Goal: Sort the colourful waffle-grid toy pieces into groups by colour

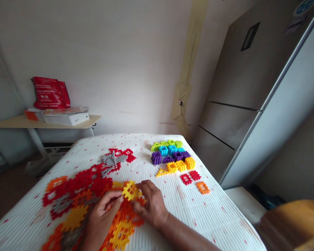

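Over the pile, a yellow interlocking plastic tile (131, 190) with a window pattern and toothed edges is raised between my hands. My right hand (153, 205) grips its right side, fingers behind and thumb below. My left hand (103, 212) is closed, its thumb and forefinger pinched at the tile's left edge. Beneath lie loose toothed pieces: orange tiles (117, 218), a yellow window tile (122, 234) near the front, a solid yellow tile (74, 218) left of my left hand, and red tiles (80, 184) mixed with grey ones (62, 204). My hands hide part of the pile.
On the table's right stand sorted rows of pieces: green (170, 143), blue (163, 150), purple (156, 158) and yellow stacks (190, 163). Two red tiles (186, 179) and an orange tile (203, 187) lie nearer. A fridge (225, 104) stands right; a side table (10, 122) is left.
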Motion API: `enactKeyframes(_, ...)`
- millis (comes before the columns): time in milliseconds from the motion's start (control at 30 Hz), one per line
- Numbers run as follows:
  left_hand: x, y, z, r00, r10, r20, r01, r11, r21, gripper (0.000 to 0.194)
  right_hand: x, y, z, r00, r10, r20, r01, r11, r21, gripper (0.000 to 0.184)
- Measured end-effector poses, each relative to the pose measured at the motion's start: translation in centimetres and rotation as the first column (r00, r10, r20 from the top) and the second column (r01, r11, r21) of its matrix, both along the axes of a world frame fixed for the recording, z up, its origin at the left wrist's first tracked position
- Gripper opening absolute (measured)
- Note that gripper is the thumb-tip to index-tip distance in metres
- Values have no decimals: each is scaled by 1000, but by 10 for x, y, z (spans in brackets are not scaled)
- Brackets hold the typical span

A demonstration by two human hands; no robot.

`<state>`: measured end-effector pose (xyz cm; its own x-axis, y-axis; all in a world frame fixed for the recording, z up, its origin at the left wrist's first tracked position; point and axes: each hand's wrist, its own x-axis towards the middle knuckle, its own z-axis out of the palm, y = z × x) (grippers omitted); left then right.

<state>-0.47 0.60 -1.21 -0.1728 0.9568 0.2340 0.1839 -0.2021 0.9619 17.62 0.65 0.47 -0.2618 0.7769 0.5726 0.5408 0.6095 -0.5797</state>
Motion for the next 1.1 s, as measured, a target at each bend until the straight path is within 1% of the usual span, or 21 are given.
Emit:
enactKeyframes(233,-3,0,-3,998,-7,-63,10,999,52,27,4,3,0,999,-40,35,37,997,67,39)
enactKeyframes(300,-3,0,-3,997,-9,-81,14,998,61,27,10,8,1,995,-86,54,80,992,94,38)
enactKeyframes(367,-4,0,-3,996,-4,-92,10,998,64,28,21,15,1,985,-161,68,151,979,136,38)
enactKeyframes(433,-4,1,-4,995,1,-98,6,997,73,28,37,25,1,964,-256,73,240,955,175,36)
enactKeyframes(500,-6,2,-6,994,-2,-109,11,996,84,28,56,35,2,929,-362,79,341,919,196,34)
enactKeyframes(567,-7,3,-8,992,-10,-124,21,996,87,27,76,45,2,873,-478,96,455,870,191,32)
enactKeyframes(633,-7,3,-9,991,-15,-130,26,996,83,26,92,52,2,800,-586,129,565,808,167,32)
enactKeyframes(700,-7,3,-9,992,-16,-127,27,996,81,26,104,57,0,735,-657,169,643,754,134,32)
enactKeyframes(800,-7,3,-9,992,-17,-123,28,996,88,26,112,60,-1,680,-698,224,697,711,98,33)
enactKeyframes(900,-8,4,-12,991,-20,-134,32,996,86,26,113,61,-2,657,-711,251,715,693,95,33)
enactKeyframes(1000,-10,6,-16,984,-23,-177,39,995,87,25,113,62,-2,634,-727,266,732,674,99,34)
enactKeyframes(1100,-10,6,-14,970,-4,-242,37,990,134,23,115,63,-4,614,-735,286,750,657,79,35)
